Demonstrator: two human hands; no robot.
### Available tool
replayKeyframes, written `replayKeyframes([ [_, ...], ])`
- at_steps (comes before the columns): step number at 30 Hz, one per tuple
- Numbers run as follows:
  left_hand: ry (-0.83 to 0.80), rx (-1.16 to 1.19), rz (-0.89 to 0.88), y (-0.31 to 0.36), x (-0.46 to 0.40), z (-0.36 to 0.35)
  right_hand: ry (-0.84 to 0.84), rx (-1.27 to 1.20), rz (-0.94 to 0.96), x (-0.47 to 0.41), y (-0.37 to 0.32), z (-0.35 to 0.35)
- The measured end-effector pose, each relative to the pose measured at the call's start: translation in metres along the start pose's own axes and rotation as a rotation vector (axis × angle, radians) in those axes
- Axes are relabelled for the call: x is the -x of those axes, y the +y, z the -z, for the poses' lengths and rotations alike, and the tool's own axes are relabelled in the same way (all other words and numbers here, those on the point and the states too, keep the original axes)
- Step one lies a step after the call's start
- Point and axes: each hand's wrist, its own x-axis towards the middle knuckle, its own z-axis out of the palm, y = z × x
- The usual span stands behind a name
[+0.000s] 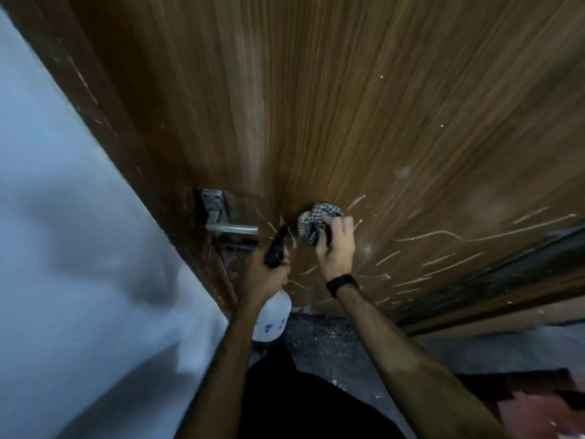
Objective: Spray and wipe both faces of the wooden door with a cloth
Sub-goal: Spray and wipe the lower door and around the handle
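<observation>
Nearest to me, the left hand [269, 274] is curled around the neck of the spray bottle [271, 318], its dark nozzle pointing at the door. The white body hangs below the hand; it is opaque, so I cannot tell how much liquid is inside, and I judge it light and rigid, best held at the neck. A little farther, the right hand [336, 245] grips the checked cloth [316, 221] bunched against the wooden door [348, 106]. The cloth looks soft and limp, so a full fist holds it well. The door face seems hard and smooth, with pale streaks near the cloth. The metal handle [226, 224] is at the left.
</observation>
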Motion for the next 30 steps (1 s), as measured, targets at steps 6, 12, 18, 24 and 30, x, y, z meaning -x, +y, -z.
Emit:
replayKeyframes([
  [6,-0.088,-0.095,-0.030,0.004,0.004,-0.047,0.261,-0.023,-0.114,-0.011,0.025,0.040],
  [12,-0.067,-0.096,-0.047,0.016,0.002,-0.070,0.313,-0.050,0.033,-0.032,0.026,0.053],
  [18,-0.022,-0.080,-0.039,0.014,0.001,-0.075,0.032,-0.032,-0.112,0.005,0.057,0.039],
  [24,0.055,0.003,-0.015,0.016,-0.003,-0.069,0.060,-0.088,0.019,-0.028,0.024,0.039],
  [30,0.059,-0.013,0.000,0.016,-0.002,-0.077,0.201,-0.153,-0.081,-0.020,0.039,0.043],
])
